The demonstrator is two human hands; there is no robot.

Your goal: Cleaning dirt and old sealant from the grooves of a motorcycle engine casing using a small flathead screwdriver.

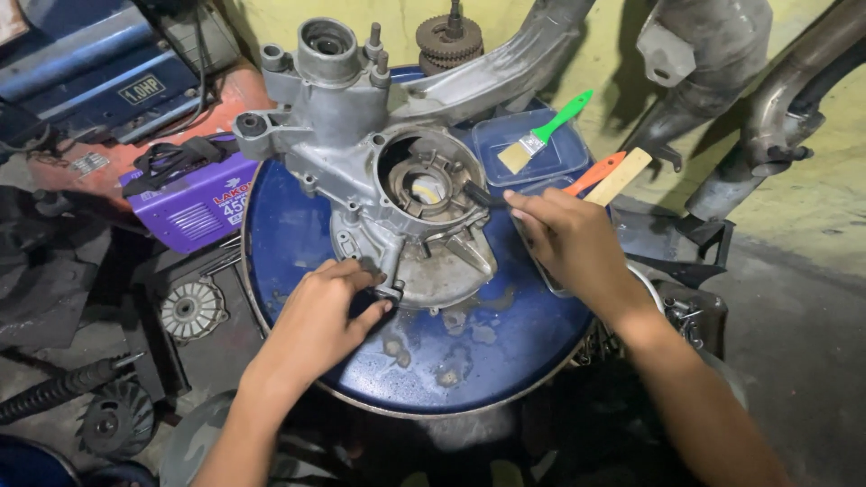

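Clear plastic tub (559, 153) at the back of the blue drum top (505, 352) w/ a green-handled brush (545, 133) lying on it. Cast alu engine case (379, 171), dull grey & greasy, sits mid-drum. Left hand (320, 320) curled onto its lower edge, right hand (568, 239) pinching a dark tool (483, 196) at the round opening

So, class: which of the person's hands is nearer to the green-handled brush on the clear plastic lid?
Right. The right hand lies just below the green-handled brush, beside the lid; the left hand grips the engine casing's lower edge, farther away.
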